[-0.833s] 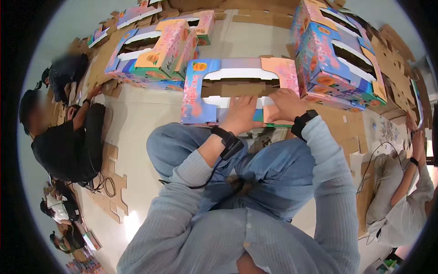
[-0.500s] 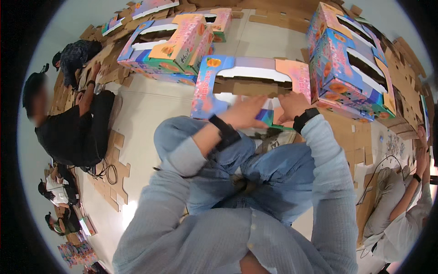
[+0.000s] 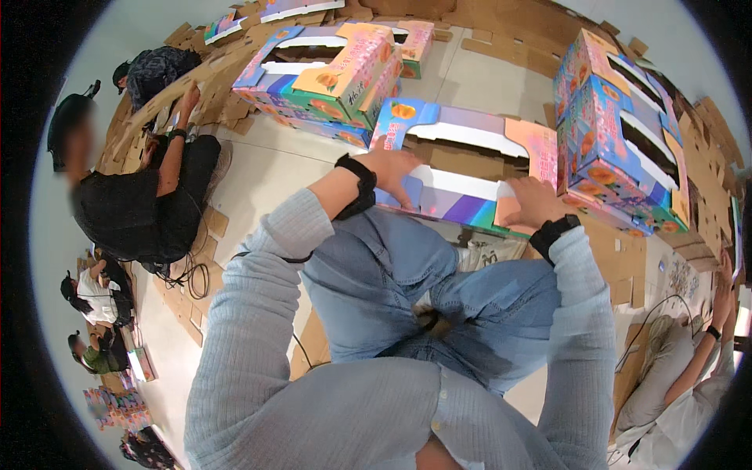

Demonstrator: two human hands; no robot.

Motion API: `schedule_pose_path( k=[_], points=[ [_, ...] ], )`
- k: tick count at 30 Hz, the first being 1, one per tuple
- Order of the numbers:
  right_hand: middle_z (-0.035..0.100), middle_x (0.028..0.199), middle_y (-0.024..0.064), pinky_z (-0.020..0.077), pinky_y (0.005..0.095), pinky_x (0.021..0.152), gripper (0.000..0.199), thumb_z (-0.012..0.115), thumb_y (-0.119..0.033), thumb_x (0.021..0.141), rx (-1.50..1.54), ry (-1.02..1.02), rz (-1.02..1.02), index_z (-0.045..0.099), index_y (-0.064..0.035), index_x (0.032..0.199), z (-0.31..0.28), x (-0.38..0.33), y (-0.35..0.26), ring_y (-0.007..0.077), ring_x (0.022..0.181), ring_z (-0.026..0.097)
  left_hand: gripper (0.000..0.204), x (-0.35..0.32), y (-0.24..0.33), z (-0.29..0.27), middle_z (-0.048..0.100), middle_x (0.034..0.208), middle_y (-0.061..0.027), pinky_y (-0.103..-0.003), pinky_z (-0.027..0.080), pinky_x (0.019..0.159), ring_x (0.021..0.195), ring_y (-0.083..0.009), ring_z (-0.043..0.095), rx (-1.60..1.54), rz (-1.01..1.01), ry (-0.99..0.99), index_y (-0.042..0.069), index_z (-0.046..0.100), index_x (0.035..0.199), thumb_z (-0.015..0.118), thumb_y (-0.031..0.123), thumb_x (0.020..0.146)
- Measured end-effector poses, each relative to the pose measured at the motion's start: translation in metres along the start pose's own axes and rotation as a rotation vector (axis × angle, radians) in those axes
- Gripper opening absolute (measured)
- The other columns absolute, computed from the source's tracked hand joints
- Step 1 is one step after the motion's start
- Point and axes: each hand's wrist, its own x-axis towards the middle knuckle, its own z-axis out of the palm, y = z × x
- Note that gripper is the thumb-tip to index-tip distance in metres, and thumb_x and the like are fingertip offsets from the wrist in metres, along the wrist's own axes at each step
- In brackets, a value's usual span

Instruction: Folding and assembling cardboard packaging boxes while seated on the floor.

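In front of my knees sits a colourful fruit-printed cardboard carton [image 3: 458, 205], its top open in the middle between white-edged flaps. My left hand [image 3: 395, 174] lies over its near left corner, fingers spread on the top and thumb down the near side. At the near right part, my right hand [image 3: 536, 202] grips the panel edge, with fingers over the top by the opening and the thumb on the near side. The carton's inside shows plain brown. Both wrists wear black bands.
Stacked cartons stand at far left [image 3: 325, 82] and on the right [image 3: 619, 145]. Flattened cardboard [image 3: 501, 51] lies on the floor around the walls. A seated person in black [image 3: 125, 211] works at left; another person's arms [image 3: 717, 305] show at the right edge.
My left hand has slid from the middle of the near panel to the carton's left corner. My right hand stays at the right part. The view has shifted, so everything sits farther right.
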Motion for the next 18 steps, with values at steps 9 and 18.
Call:
schedule_pose_path(
  k=[9,18],
  points=[
    [0.059,0.12,0.0129,0.0394,0.0537,0.096,0.08,0.082,-0.048,0.062,0.044,-0.016,-0.042,0.052,-0.0072,0.124,-0.002,0.002,0.004,0.0312,0.118,0.052,0.09,0.0,0.007,0.008,0.063,0.111,-0.014,-0.064,0.026,0.101,0.112,-0.0292,0.058,0.158,-0.022,0.103,0.003,0.05,0.121,0.074,0.066,0.062],
    [0.063,0.108,0.014,0.0403,0.0508,0.094,0.064,0.079,-0.048,0.068,0.04,0.16,0.028,0.058,-0.0059,0.11,-0.001,-0.012,0.006,0.032,0.108,0.055,0.086,0.003,0.013,-0.01,0.062,0.103,-0.0154,-0.067,0.02,0.106,0.111,-0.0316,0.056,0.051,0.071,0.245,0.001,0.051,0.11,0.08,0.062,0.057]
  ],
)
